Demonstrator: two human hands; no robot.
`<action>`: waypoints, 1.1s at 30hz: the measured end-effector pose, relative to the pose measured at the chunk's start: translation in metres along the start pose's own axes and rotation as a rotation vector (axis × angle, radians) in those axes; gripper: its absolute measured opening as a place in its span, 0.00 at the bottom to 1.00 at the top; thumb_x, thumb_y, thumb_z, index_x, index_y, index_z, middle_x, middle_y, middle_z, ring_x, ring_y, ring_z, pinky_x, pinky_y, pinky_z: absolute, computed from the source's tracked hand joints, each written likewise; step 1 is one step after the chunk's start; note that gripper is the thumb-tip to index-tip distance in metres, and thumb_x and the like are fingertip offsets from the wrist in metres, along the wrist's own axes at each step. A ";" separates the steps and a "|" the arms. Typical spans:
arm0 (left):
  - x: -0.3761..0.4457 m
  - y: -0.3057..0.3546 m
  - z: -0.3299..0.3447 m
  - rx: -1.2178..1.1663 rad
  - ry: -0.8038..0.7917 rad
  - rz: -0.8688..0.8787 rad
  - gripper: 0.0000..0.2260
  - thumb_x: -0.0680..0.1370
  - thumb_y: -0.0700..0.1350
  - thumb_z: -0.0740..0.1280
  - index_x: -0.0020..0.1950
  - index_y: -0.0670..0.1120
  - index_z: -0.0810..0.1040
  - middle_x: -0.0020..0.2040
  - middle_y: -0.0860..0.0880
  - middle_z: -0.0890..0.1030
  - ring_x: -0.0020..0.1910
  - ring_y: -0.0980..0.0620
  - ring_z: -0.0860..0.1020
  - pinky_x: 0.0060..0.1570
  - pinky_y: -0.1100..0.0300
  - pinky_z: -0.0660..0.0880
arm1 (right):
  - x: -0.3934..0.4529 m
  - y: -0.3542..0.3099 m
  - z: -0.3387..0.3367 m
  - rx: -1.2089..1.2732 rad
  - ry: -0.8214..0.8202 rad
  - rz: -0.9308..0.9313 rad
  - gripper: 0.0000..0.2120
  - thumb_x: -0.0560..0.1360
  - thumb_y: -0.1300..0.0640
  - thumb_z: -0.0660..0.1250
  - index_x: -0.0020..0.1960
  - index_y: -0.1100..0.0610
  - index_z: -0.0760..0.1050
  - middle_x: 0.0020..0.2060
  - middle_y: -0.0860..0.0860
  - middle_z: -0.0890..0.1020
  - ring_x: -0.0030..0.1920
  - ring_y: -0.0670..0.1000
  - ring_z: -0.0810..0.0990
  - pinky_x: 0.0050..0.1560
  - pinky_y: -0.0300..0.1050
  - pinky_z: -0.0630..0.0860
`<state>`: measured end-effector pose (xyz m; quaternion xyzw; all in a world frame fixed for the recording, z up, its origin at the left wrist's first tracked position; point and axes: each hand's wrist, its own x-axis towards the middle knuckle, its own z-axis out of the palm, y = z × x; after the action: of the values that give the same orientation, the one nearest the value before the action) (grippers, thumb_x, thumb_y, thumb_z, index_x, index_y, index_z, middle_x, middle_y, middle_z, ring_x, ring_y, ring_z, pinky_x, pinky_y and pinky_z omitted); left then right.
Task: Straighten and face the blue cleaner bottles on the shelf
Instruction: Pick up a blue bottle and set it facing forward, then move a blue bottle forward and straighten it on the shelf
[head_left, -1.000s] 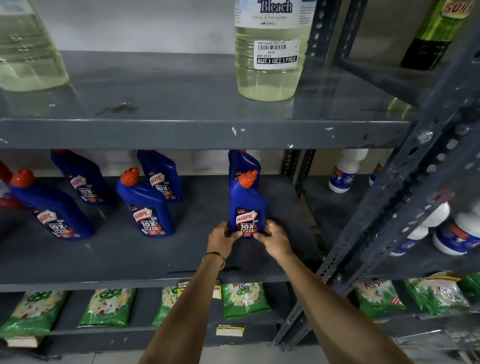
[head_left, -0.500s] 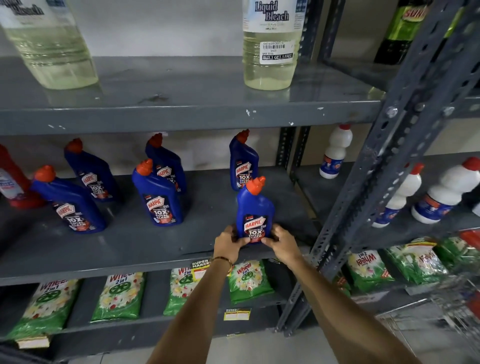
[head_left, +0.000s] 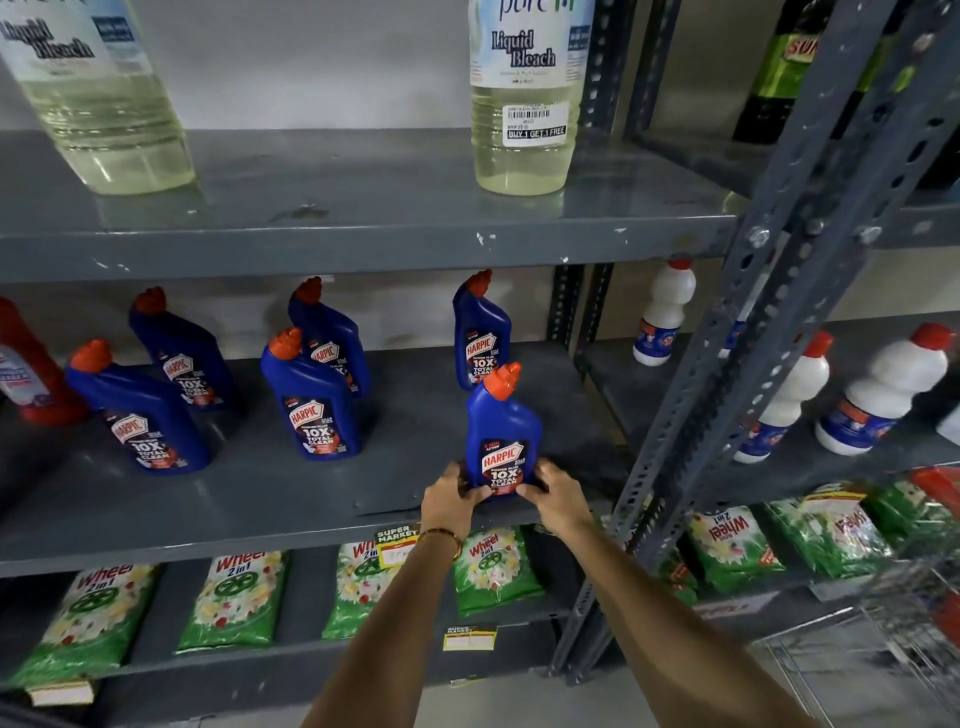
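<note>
A blue Harpic cleaner bottle (head_left: 501, 431) with an orange cap stands upright near the front edge of the grey middle shelf (head_left: 260, 499), label facing me. My left hand (head_left: 449, 501) grips its base on the left and my right hand (head_left: 558, 499) grips it on the right. Behind it stands another blue bottle (head_left: 480, 332). Further left, a pair of blue bottles (head_left: 314, 400) stand one behind the other, and two more blue bottles (head_left: 140, 415) lean at the far left, labels forward.
A red bottle (head_left: 26, 364) sits at the left edge. Liquid bleach bottles (head_left: 524, 104) stand on the upper shelf. White bottles (head_left: 883, 389) fill the right bay behind a slanted steel post (head_left: 727, 384). Green detergent packs (head_left: 493, 566) lie below. A wire cart (head_left: 883, 649) is at lower right.
Both hands have drawn the held bottle forward toward the shelf's front edge. The view has pulled back and tilted, showing more of the shelves.
</note>
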<state>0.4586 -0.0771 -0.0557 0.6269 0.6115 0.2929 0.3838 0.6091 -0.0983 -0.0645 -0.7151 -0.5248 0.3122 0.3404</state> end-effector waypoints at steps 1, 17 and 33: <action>0.000 0.000 0.000 -0.001 0.001 -0.001 0.16 0.72 0.43 0.70 0.57 0.42 0.73 0.55 0.42 0.82 0.54 0.43 0.78 0.53 0.54 0.74 | 0.000 0.000 0.000 -0.003 0.002 0.000 0.17 0.72 0.60 0.68 0.59 0.64 0.73 0.57 0.59 0.81 0.57 0.57 0.79 0.59 0.50 0.74; -0.007 -0.010 -0.025 -0.038 0.005 -0.026 0.24 0.71 0.42 0.71 0.64 0.39 0.70 0.61 0.39 0.78 0.61 0.43 0.75 0.61 0.51 0.73 | -0.019 -0.004 0.015 0.140 0.276 0.073 0.16 0.69 0.61 0.73 0.53 0.64 0.74 0.51 0.61 0.81 0.52 0.60 0.80 0.54 0.53 0.76; 0.017 -0.113 -0.178 -0.103 0.091 -0.090 0.21 0.71 0.49 0.71 0.59 0.39 0.74 0.58 0.39 0.79 0.59 0.41 0.75 0.58 0.53 0.71 | -0.046 -0.105 0.173 0.270 0.382 0.082 0.14 0.71 0.57 0.71 0.52 0.65 0.75 0.46 0.62 0.80 0.48 0.60 0.79 0.50 0.50 0.74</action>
<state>0.2496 -0.0427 -0.0575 0.5641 0.6400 0.3347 0.4001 0.4018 -0.0920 -0.0745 -0.7298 -0.3750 0.2522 0.5129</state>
